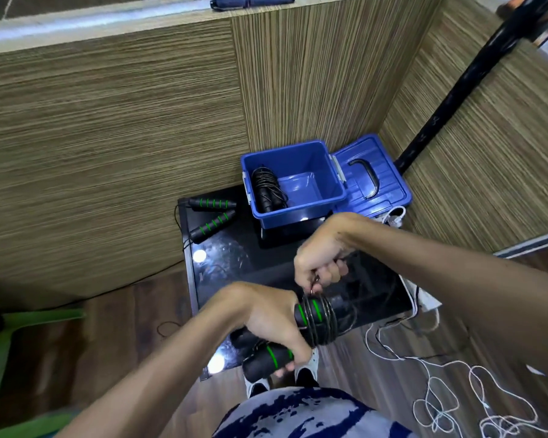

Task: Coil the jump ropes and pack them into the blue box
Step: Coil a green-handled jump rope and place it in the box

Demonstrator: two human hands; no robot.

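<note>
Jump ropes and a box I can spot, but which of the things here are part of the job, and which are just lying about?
Part of the job:
- jump rope being coiled, held by left hand and right hand
- blue box with coiled rope inside
- uncoiled jump rope
- blue lid

Lying about:
- white cord
- black pole
- green chair base

Coiled rope (268, 189) in box (293, 210); lid (375, 175) right.

Coiled black rope (268, 189) lies in open blue box (293, 210), apparently leftward.
</note>
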